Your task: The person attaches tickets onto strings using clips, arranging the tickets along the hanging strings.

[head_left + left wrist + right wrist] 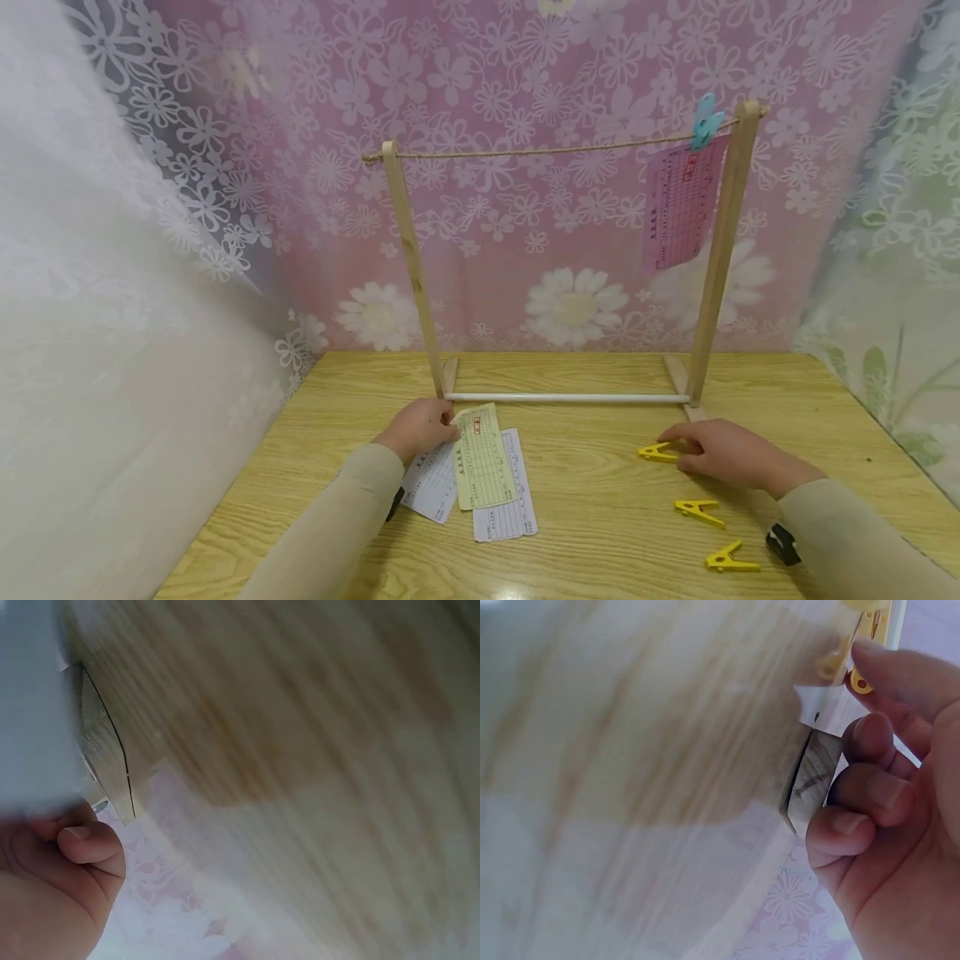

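My left hand [420,427] is at the upper left edge of a yellow printed slip [483,462], its thumb and fingertips pinching that edge. Under the yellow slip lie two white printed slips, one [431,487] partly behind the left hand and the other [510,521] to the right. In the left wrist view the fingers are curled, and a pale blur covers their tips. My right hand [723,452] pinches a yellow clothespin [655,452] by one end between thumb and forefinger. The right wrist view shows the same clothespin [862,681] at the fingertips, the other fingers loosely curled.
Two more yellow clothespins, one [699,512] above the other [732,558], lie near the right forearm. Behind the hands stands a wooden frame [716,275] with a white bottom bar [566,398] and a rope [525,152]. A blue clothespin [706,122] holds a pink slip [681,204] on the rope.
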`<state>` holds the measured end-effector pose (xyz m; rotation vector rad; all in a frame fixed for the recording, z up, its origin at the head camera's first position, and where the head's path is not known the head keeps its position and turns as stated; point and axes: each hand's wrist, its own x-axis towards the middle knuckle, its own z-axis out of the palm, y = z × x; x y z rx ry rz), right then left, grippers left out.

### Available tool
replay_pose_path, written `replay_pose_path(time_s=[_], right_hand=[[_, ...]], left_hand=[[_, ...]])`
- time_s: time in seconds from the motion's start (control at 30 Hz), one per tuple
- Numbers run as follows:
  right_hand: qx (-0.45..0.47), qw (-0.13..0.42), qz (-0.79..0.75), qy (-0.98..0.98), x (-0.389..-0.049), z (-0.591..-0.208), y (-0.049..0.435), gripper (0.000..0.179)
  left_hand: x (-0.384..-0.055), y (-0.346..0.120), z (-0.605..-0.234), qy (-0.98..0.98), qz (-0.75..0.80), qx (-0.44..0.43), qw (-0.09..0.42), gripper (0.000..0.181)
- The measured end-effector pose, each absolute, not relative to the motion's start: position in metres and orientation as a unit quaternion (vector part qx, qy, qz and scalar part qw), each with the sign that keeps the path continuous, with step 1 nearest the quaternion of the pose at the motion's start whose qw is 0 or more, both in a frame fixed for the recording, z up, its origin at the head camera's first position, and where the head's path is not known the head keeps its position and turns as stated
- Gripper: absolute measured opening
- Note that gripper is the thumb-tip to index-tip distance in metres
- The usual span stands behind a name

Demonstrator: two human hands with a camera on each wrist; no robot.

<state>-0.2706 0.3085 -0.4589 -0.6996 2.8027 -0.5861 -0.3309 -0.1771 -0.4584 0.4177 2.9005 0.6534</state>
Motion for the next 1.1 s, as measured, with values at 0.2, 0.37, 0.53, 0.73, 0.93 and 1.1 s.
replay_pose_path(time_s=[0.2,0.37,0.53,0.73,0.93,1.1], right_hand=[[-0.239,0.087,-0.21,0.944,-0.272,-0.457,0.308,0.03],[-0.235,0.086,-0.247,0.936,-0.272,-0.457,0.31,0.026],[-0.237,0.06,-0.271,0.931,-0.272,-0.455,0.312,0.022],[-0.245,0.035,-0.294,0.923,-0.268,-0.449,0.31,0.023],[-0.246,0.032,-0.304,0.92,-0.264,-0.442,0.308,0.025],[-0.235,0.032,-0.313,0.92,-0.263,-0.439,0.307,0.027]], left_hand=[[-0.33,-0.177,-0.457,0.957,0.252,0.126,0.07,0.02],[-0.325,-0.176,-0.451,0.951,0.277,0.121,0.062,0.02],[-0.319,-0.173,-0.442,0.938,0.317,0.131,0.055,0.02],[-0.314,-0.171,-0.432,0.936,0.309,0.165,0.039,0.022],[-0.31,-0.168,-0.422,0.934,0.305,0.186,0.03,0.026],[-0.304,-0.167,-0.415,0.933,0.31,0.18,0.028,0.024]])
